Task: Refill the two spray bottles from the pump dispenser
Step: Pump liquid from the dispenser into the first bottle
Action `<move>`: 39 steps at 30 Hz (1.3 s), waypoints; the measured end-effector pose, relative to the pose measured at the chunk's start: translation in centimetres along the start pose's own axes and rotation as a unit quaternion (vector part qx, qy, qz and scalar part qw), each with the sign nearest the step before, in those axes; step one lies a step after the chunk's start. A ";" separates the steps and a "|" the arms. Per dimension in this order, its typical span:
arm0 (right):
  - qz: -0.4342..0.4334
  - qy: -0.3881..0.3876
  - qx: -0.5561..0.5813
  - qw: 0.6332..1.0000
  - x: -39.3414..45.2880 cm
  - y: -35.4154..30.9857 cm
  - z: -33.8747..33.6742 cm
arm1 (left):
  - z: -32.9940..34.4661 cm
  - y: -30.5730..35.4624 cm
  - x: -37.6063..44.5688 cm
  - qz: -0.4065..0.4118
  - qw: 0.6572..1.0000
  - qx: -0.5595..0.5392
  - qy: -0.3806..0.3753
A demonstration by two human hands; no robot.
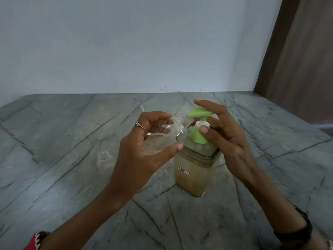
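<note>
Grey marble counter (54,177). Dispenser (195,170) upright at centre, tan liquid inside, green pump (199,114) on top. Right hand (227,134): fingers straight, resting on pump, grasping nothing. Left hand (144,150): gripping tilted clear bottle (173,130), neck under spout. Second bottle (104,158) upright, left of dispenser, uncapped.

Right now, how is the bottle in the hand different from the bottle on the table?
The held spray bottle is tilted, its neck up by the green pump spout, gripped by the left hand. The other spray bottle stands upright on the marble table, untouched. The held one shows a little liquid inside; I cannot tell about the standing one. Both are clear plastic with no cap on.
</note>
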State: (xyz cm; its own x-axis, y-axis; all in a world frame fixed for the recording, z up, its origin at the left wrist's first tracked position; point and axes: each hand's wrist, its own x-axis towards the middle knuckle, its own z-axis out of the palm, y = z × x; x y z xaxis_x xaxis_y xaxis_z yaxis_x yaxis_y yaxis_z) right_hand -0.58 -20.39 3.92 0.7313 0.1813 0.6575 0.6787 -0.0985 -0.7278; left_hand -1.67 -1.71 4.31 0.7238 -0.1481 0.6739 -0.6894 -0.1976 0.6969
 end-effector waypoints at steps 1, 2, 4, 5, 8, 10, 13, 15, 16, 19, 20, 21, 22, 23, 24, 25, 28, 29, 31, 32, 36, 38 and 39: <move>0.003 0.003 0.014 1.000 0.1 -0.1 0.0 | 0.0 0.0 0.0 0.001 1.000 0.001 0.000; 0.003 0.008 0.029 1.000 0.1 -0.2 0.0 | 0.0 0.1 0.0 0.001 1.000 0.002 0.000; -0.007 0.021 0.056 0.998 0.3 -0.5 0.0 | 0.0 0.1 0.0 -0.002 1.000 0.003 -0.001; -0.011 0.029 0.065 0.997 0.4 -0.6 0.0 | 0.0 0.1 0.0 -0.003 1.000 0.002 -0.001; -0.011 0.051 0.073 0.996 0.5 -0.8 0.1 | -0.1 0.1 0.0 -0.005 1.000 -0.001 -0.001; -0.010 0.062 0.073 0.995 0.6 -0.8 0.3 | -0.1 0.1 0.0 -0.005 1.000 -0.001 -0.001; -0.014 0.081 0.074 0.994 0.5 -0.8 0.6 | -0.1 0.1 0.0 -0.005 1.000 0.002 0.000; -0.013 0.093 0.082 0.992 0.5 -0.8 0.7 | -0.1 0.1 0.1 -0.004 1.000 0.005 0.000; -0.013 0.098 0.087 0.991 0.4 -0.8 0.7 | -0.2 0.1 0.1 -0.004 1.000 0.006 0.000; -0.021 0.110 0.083 0.990 0.4 -1.0 0.8 | -0.2 0.1 0.1 -0.004 1.000 0.011 -0.001; -0.028 0.114 0.072 0.990 0.4 -1.0 0.9 | -0.2 0.1 0.2 -0.002 1.000 0.013 -0.001; -0.034 0.119 0.060 0.991 0.3 -1.0 0.9 | -0.2 0.0 0.2 -0.001 1.000 0.014 -0.001; -0.038 0.124 0.051 0.990 0.3 -1.0 1.0 | -0.2 0.1 0.3 0.001 1.000 0.014 -0.001; -0.039 0.129 0.046 0.990 0.2 -1.0 1.1 | -0.2 0.1 0.3 0.001 1.000 0.012 -0.001; -0.040 0.132 0.042 0.990 0.2 -0.9 1.2 | -0.2 0.1 0.4 0.001 1.000 0.010 -0.001; -0.043 0.130 0.036 0.990 0.1 -1.0 1.3 | -0.3 0.1 0.5 0.002 1.000 0.010 -0.001; -0.051 0.110 0.022 0.992 -0.1 -0.8 1.4 | -0.3 0.0 0.6 0.003 1.000 0.010 -0.004; -0.049 0.101 0.025 0.993 -0.1 -0.7 1.4 | -0.3 -0.1 0.7 0.003 1.000 0.007 -0.003; -0.039 0.088 0.030 0.995 -0.3 -0.5 1.3 | -0.4 -0.2 0.7 0.006 1.000 0.004 -0.004; -0.037 0.085 0.028 0.995 -0.3 -0.4 1.3 | -0.4 -0.3 0.7 0.008 1.000 0.006 -0.006; -0.058 0.103 0.017 0.993 -0.1 -0.4 1.7 | -0.4 -0.4 0.7 0.006 1.000 0.003 -0.016; -0.070 0.117 0.024 0.990 0.0 -0.3 1.8 | -0.4 -0.5 0.7 0.006 1.000 0.002 -0.016; -0.074 0.124 0.028 0.989 0.1 -0.3 1.9 | -0.4 -0.6 0.7 0.006 1.000 0.004 -0.016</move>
State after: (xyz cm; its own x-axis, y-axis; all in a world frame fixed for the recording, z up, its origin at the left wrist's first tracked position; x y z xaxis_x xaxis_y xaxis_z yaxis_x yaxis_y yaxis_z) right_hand -0.82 -18.50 3.82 0.6236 -0.0569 0.7797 0.7793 -0.0339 -0.6258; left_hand -0.76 -1.32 4.49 0.7163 -0.1812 0.6739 -0.6977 -0.2043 0.6867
